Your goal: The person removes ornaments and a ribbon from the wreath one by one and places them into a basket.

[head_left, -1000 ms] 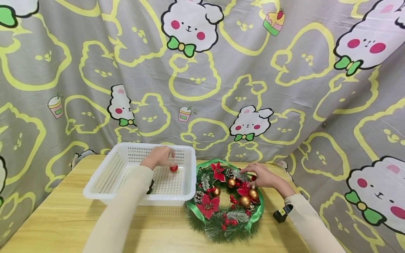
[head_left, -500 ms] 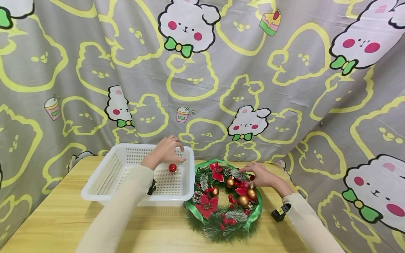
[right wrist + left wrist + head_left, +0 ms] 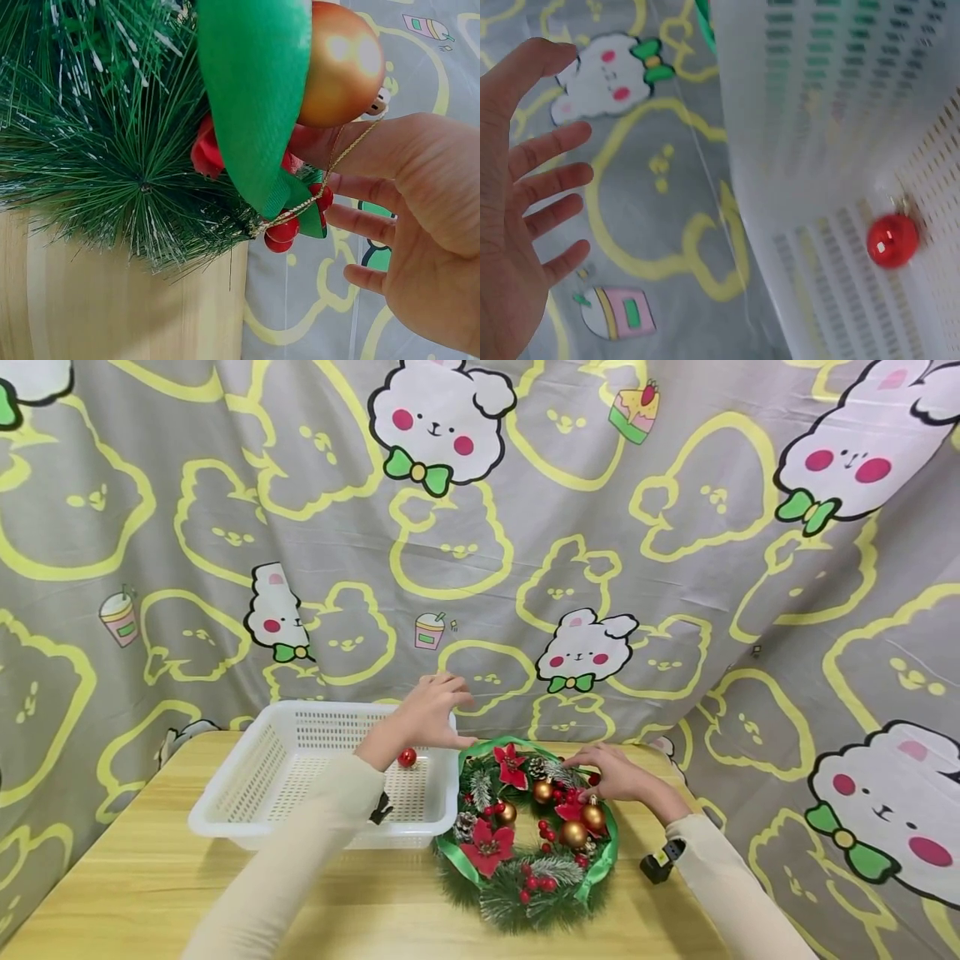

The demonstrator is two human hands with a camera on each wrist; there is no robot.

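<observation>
A Christmas wreath (image 3: 517, 885) lies on the table, trimmed with green ribbon, red poinsettias, pinecones, red berries and gold baubles. My left hand (image 3: 429, 714) is raised over the right rim of the white plastic basket (image 3: 225, 810), fingers spread and holding nothing. Inside the basket lies a red bauble (image 3: 893, 241), apart from that hand. My right hand (image 3: 615, 777) holds the wreath at its upper right edge. In the right wrist view its thumb passes beneath a gold bauble (image 3: 341, 64), whose gold cord hangs down; the thumb and index tips are partly hidden.
The basket stands left of the wreath, its right wall close to the greenery. A wooden table (image 3: 360, 902) carries both. Behind it hangs a grey patterned curtain (image 3: 480, 568). Black devices are strapped at both wrists.
My left hand has risen out of the basket and moved right toward the wreath, leaving the red bauble inside. My right hand stays at the wreath's edge.
</observation>
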